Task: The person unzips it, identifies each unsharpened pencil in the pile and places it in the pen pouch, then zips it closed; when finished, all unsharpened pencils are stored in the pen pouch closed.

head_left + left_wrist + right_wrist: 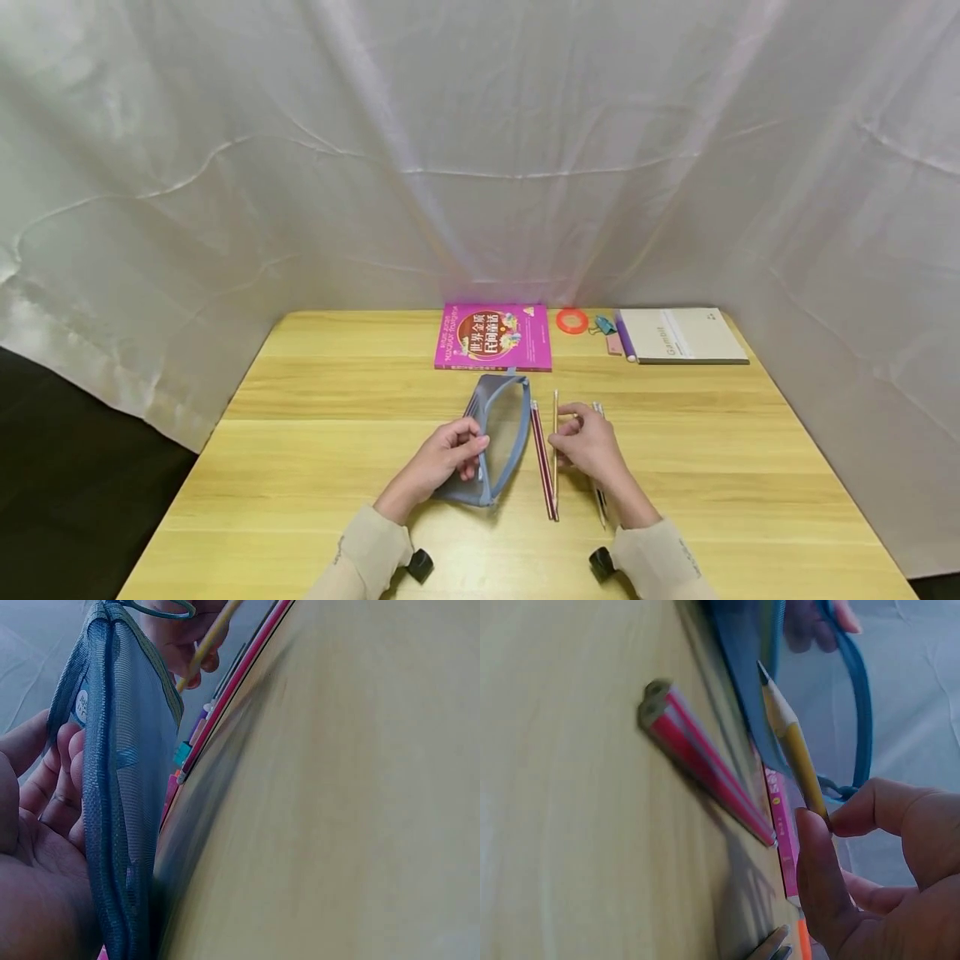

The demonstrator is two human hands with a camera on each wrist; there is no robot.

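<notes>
My left hand (450, 446) grips the zippered edge of a blue mesh pencil pouch (105, 795), whose mouth gapes toward the right. Thin dark stripes show at the pouch's far left side; I cannot tell what they are. Between thumb and forefinger my right hand (588, 442) pinches a yellow pencil (802, 761), just right of the pouch. Its sharpened tip shows in the right wrist view. Two red striped pencils (542, 458) lie side by side on the table between the pouch and the yellow pencil. More pencils (601, 504) lie partly hidden under my right hand.
Behind the pouch lies a pink book (534, 342). To its right are an orange tape ring (562, 326), a teal binder clip (605, 325), a pink eraser (614, 345), a purple pen (625, 337) and a pale notebook (705, 337). A pale curtain (480, 225) hangs behind the wooden table (315, 450).
</notes>
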